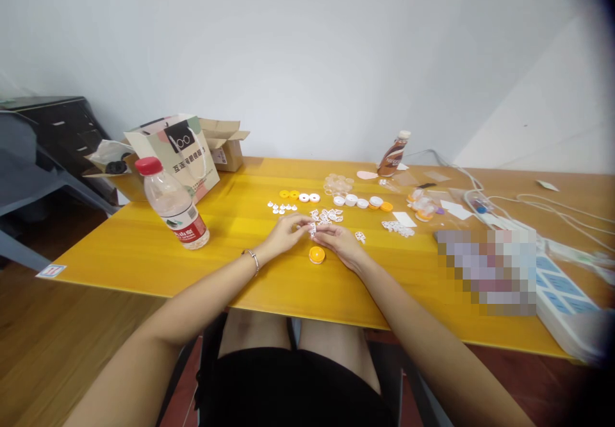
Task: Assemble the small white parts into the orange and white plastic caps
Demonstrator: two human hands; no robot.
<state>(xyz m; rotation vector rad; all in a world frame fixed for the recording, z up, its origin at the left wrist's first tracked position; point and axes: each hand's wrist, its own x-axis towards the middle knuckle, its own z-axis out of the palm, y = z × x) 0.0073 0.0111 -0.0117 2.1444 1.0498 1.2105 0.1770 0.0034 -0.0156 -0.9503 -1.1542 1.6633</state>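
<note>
Above the table, the fingertips of my left hand and my right hand meet, pinching a small white plastic piece with cut-out holes. Its exact shape is partly hidden by the fingers. Just below them lies a round orange-and-white case with an orange-slice face. Behind the fingertips is a loose pile of similar white cut-out pieces. A couple more such pieces lie to the right of my right hand. Several small white pegged parts stand beyond my left hand.
Farther back are yellow rings, white round caps and clear discs. A water bottle and paper bag stand left. At right are a brown drink bottle, a power strip, cables and a pixelated object.
</note>
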